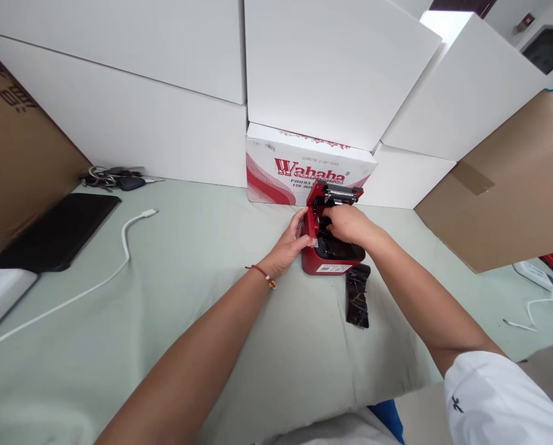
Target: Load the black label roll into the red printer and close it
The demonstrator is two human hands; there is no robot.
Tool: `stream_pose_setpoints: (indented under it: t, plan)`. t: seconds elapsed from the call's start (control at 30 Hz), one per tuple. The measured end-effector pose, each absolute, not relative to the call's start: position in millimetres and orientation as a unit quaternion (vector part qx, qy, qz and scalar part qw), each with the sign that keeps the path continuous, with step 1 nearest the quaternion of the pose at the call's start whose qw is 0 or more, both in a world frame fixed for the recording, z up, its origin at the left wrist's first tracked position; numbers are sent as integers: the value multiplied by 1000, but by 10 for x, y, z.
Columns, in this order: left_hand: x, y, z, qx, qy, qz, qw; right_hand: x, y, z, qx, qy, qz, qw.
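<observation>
A small red and black printer, probably for labels, stands on the cloth-covered table with its lid raised. A roller shows under the lid. My left hand grips the printer's left side, its thumb on the near rim and its fingers along the wall. Inside the open compartment are the fingers of my right hand, bent and pressed together. Whatever they hold in there is hidden. A dark, marbled-looking strip lies on the cloth just in front of the printer's right corner.
White boxes form a wall behind, with a Wahaba-printed carton behind the printer. Cardboard borders the right side. To the left lie keys, a black flat pad and a white cable. Another cable is at right.
</observation>
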State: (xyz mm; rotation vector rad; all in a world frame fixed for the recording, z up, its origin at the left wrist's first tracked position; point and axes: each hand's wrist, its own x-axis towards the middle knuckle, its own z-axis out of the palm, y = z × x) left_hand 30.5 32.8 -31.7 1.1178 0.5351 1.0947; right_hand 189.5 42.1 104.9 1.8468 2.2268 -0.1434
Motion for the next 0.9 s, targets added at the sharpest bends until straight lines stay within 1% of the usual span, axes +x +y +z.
stream_pose_setpoints:
  t: [0.13, 0.2, 0.27, 0.37, 0.4, 0.43, 0.53, 0.63, 0.7, 0.8, 0.9]
  plan:
    - [308, 317, -301, 491, 239, 483, 685, 1932, 464, 987, 626, 771, -55, 97]
    - [307, 310, -295, 486, 239, 485, 687, 2009, 369, 988, 614, 784, -65, 56]
    - [305, 307, -294, 485, 236, 487, 687, 2120, 157, 966, 593, 801, -62, -48]
    - [301, 309, -305, 489, 231, 485, 687, 2284, -314, 799, 516, 816, 0, -260]
    - [298, 310, -312, 491, 231, 484, 686, 2322, -476, 707, 484, 820, 30, -303]
    - [296, 311, -320, 494, 230, 484, 685, 2346, -621, 606, 455, 826, 60, -327]
    - [279, 304, -349, 498, 235, 492, 674, 2357, -897, 309, 422, 829, 134, -342]
    - [248, 306, -361, 515, 258, 495, 650, 2332, -939, 96, 426, 819, 160, -350]
    - [228, 343, -329, 531, 279, 497, 626, 2317, -907, -2, 428, 805, 168, -374]
    - [227, 490, -168, 546, 320, 519, 574, 2301, -873, -100, 434, 786, 171, -405]
    - [269, 696, 111, 555, 357, 555, 507, 2301, -882, -136, 434, 792, 151, -403]
